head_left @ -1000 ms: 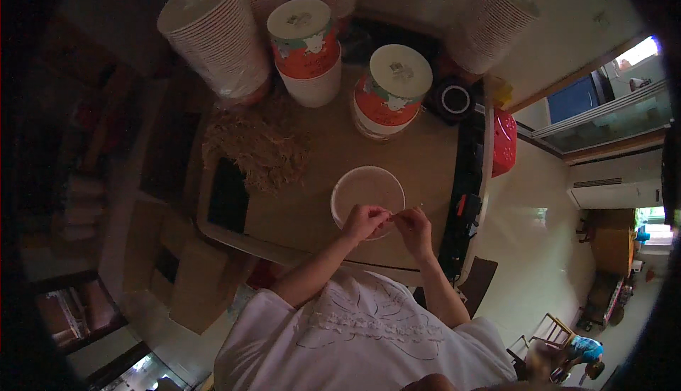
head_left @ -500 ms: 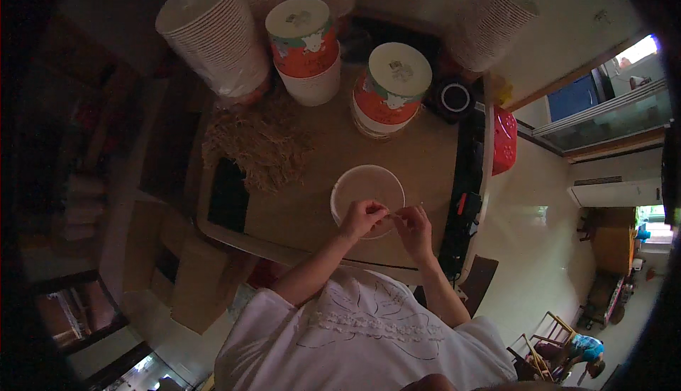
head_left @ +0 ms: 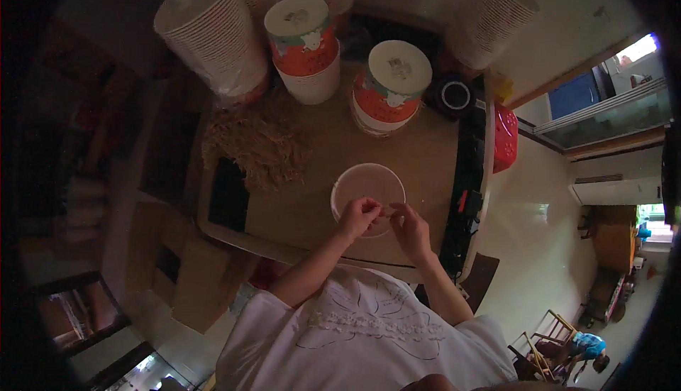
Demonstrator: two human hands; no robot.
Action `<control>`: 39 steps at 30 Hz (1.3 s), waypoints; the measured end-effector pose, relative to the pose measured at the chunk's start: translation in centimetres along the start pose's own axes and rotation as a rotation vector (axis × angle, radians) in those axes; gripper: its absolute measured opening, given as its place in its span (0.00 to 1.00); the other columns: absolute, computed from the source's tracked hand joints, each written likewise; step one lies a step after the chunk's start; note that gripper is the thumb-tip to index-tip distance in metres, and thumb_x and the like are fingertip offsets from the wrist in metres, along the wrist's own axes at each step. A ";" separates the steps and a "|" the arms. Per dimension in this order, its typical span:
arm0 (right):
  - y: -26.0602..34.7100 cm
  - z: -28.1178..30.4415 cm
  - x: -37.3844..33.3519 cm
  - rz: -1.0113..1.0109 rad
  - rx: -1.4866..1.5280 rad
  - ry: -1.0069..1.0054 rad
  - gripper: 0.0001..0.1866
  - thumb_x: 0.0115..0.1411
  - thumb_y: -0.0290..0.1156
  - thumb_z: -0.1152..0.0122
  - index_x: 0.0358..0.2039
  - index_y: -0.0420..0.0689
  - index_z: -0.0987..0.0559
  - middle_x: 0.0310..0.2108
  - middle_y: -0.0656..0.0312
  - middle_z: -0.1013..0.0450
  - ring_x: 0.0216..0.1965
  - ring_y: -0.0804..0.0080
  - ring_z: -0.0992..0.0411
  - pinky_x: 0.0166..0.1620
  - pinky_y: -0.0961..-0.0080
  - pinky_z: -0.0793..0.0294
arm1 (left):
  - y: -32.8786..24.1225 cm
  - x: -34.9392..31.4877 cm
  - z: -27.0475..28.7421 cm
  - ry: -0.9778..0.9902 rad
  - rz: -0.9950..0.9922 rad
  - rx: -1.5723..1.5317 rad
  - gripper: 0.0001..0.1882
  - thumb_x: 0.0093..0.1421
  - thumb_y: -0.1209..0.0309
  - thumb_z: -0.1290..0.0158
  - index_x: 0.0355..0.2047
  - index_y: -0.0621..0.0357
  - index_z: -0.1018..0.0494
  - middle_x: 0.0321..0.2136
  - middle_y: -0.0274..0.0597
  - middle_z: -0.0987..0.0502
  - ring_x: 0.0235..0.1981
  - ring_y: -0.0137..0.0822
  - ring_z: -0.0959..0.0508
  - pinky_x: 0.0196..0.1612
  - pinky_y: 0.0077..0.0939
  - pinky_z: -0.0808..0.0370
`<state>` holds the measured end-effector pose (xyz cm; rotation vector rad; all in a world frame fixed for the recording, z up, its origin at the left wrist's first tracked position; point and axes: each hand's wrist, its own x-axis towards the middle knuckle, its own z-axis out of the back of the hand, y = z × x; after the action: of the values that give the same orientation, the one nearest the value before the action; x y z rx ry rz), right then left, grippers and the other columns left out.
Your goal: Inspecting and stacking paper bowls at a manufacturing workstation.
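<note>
Over a round white bowl (head_left: 362, 180) on the table, my left hand (head_left: 358, 216) and my right hand (head_left: 412, 230) meet near its front right rim. Both are closed in a pinch, fingertips nearly touching. Something tiny and pale may be between them, too small to name. A heap of tan, stringy, shredded strands (head_left: 259, 139) lies beyond and left of the bowl. Behind the bowl, an upside-down orange, green and white paper tub (head_left: 389, 96) stands with a pale base on top. A similar orange tub (head_left: 305, 54) is stacked on a white one farther left.
Tall stacks of white paper tubs (head_left: 213, 40) in clear plastic stand at the back left, another stack (head_left: 493, 22) at the back right. A black round device (head_left: 452, 98) and a red basket (head_left: 504, 138) sit by the right edge. A person (head_left: 583, 348) sits far right.
My fingers have shifted slightly over the bowl, the right fingertips drawing in a little to the left. Both hands stay pinched, and the tubs and strands have not moved.
</note>
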<state>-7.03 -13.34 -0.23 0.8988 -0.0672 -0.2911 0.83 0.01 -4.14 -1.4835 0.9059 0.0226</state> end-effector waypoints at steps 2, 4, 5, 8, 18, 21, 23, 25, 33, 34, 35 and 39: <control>0.1 0.0 0.1 -0.002 0.027 -0.006 0.13 0.48 0.23 0.47 0.37 0.44 0.29 0.26 0.59 0.29 0.24 0.70 0.31 0.27 0.79 0.33 | 0.0 0.0 0.1 -0.018 -0.007 -0.029 0.04 0.53 0.75 0.52 0.28 0.62 0.31 0.23 0.37 0.25 0.20 0.23 0.28 0.19 0.17 0.31; 0.0 -0.1 0.1 -0.001 0.036 -0.031 0.13 0.48 0.23 0.47 0.37 0.44 0.29 0.26 0.59 0.30 0.24 0.69 0.31 0.27 0.79 0.33 | 0.1 0.1 0.3 -0.015 -0.038 -0.007 0.04 0.52 0.75 0.52 0.29 0.63 0.32 0.23 0.38 0.25 0.21 0.24 0.27 0.20 0.18 0.30; -0.1 -0.2 0.1 0.001 0.035 -0.030 0.13 0.48 0.23 0.47 0.37 0.44 0.29 0.26 0.59 0.30 0.24 0.69 0.31 0.27 0.79 0.33 | 0.1 0.0 0.3 -0.017 -0.039 -0.009 0.04 0.52 0.75 0.52 0.29 0.63 0.32 0.23 0.38 0.25 0.21 0.24 0.27 0.20 0.18 0.30; -0.2 -0.3 0.1 0.006 0.022 -0.034 0.13 0.47 0.22 0.47 0.36 0.44 0.29 0.26 0.60 0.30 0.24 0.72 0.32 0.27 0.80 0.33 | -0.1 0.0 0.3 -0.006 -0.033 0.031 0.06 0.52 0.75 0.52 0.32 0.63 0.32 0.24 0.38 0.25 0.22 0.25 0.26 0.22 0.18 0.29; -0.8 -0.8 0.0 0.028 0.074 -0.055 0.08 0.50 0.22 0.49 0.33 0.43 0.29 0.29 0.60 0.30 0.26 0.72 0.32 0.27 0.80 0.33 | 1.0 0.8 -0.9 0.094 -0.178 0.259 0.06 0.51 0.71 0.48 0.28 0.60 0.28 0.22 0.34 0.26 0.24 0.21 0.29 0.25 0.18 0.31; -0.4 -0.6 0.0 0.033 0.067 -0.046 0.06 0.51 0.22 0.49 0.32 0.43 0.30 0.30 0.58 0.30 0.28 0.68 0.31 0.28 0.78 0.32 | 1.1 0.8 -0.9 0.065 -0.157 0.283 0.05 0.51 0.72 0.47 0.26 0.60 0.27 0.22 0.34 0.26 0.24 0.22 0.29 0.26 0.18 0.31; -0.4 -0.6 0.0 0.028 0.105 -0.037 0.06 0.51 0.22 0.49 0.31 0.42 0.30 0.30 0.58 0.30 0.28 0.67 0.31 0.29 0.77 0.32 | 1.4 0.9 -0.9 0.048 -0.115 0.265 0.04 0.50 0.73 0.47 0.25 0.60 0.27 0.21 0.35 0.26 0.24 0.22 0.29 0.27 0.18 0.30; -0.7 -0.7 0.1 0.061 0.053 -0.058 0.06 0.50 0.21 0.49 0.30 0.43 0.30 0.29 0.58 0.30 0.28 0.68 0.31 0.29 0.78 0.32 | 1.9 0.9 -0.7 0.027 -0.261 0.212 0.05 0.48 0.73 0.48 0.25 0.61 0.27 0.20 0.39 0.25 0.23 0.24 0.27 0.26 0.20 0.30; 0.5 -0.2 0.4 -0.055 0.184 0.006 0.06 0.49 0.20 0.47 0.30 0.42 0.28 0.26 0.61 0.29 0.24 0.77 0.32 0.27 0.81 0.33 | -0.9 -0.7 0.1 0.057 -0.132 0.204 0.04 0.49 0.76 0.49 0.26 0.62 0.29 0.17 0.34 0.28 0.19 0.21 0.29 0.20 0.17 0.32; 0.7 -0.2 0.4 -0.109 0.268 0.071 0.06 0.48 0.20 0.47 0.29 0.42 0.28 0.25 0.63 0.30 0.23 0.80 0.34 0.26 0.82 0.34 | -1.1 -0.7 0.0 0.093 -0.114 0.189 0.05 0.49 0.78 0.50 0.28 0.63 0.29 0.17 0.33 0.28 0.19 0.21 0.29 0.19 0.16 0.33; 0.3 -0.4 0.3 -0.112 0.270 0.069 0.06 0.48 0.20 0.47 0.29 0.42 0.28 0.25 0.63 0.30 0.23 0.80 0.34 0.26 0.82 0.34 | -1.0 -0.7 0.0 0.095 -0.113 0.192 0.05 0.49 0.78 0.50 0.28 0.63 0.29 0.17 0.33 0.28 0.19 0.21 0.29 0.19 0.16 0.33; -0.4 -0.8 0.3 -0.079 0.284 -0.019 0.05 0.48 0.21 0.45 0.27 0.42 0.26 0.22 0.66 0.30 0.22 0.85 0.36 0.25 0.85 0.36 | -0.3 -0.6 -0.2 0.010 -0.303 0.171 0.10 0.49 0.80 0.50 0.33 0.62 0.31 0.19 0.33 0.28 0.20 0.21 0.30 0.21 0.16 0.32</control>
<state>-6.63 -13.03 -1.03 1.1827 -0.0926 -0.3696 0.47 0.06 -3.50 -1.4468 0.6660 -0.2789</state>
